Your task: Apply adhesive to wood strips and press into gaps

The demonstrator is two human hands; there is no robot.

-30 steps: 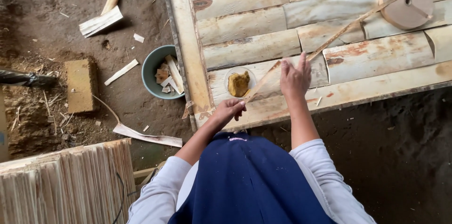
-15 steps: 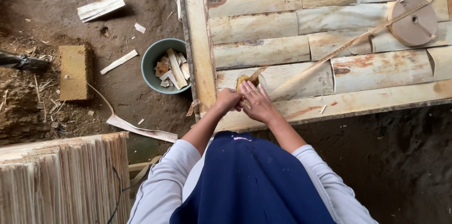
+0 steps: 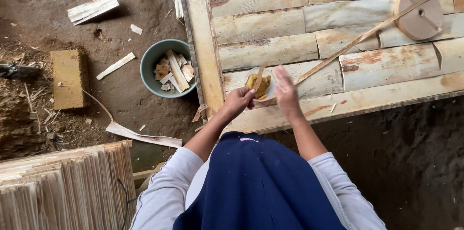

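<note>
The cup (image 3: 259,85) of yellow paste is sitting on the plank table (image 3: 299,32) near its front edge. The left hand (image 3: 238,102) is pinching a thin stick (image 3: 259,76) and seems to be dipping it into the paste; the right hand (image 3: 286,91) is steadying the cup, fingers pressed together. Spreading the paste likely calls for lifting the loaded stick. A long strip (image 3: 367,34) is lying just beside the cup, reaching a wooden disc (image 3: 419,14). A bucket (image 3: 166,68) of scraps is standing on the ground.

Seen from above, both arms in pale grey sleeves reach forward, elbows bent outward, bare forearms converging. The left hand (image 3: 238,100) is curled in a closed grip, knuckles up. The right hand (image 3: 285,91) sits just beside it, fingers extended and together, pointing away from the body.
</note>
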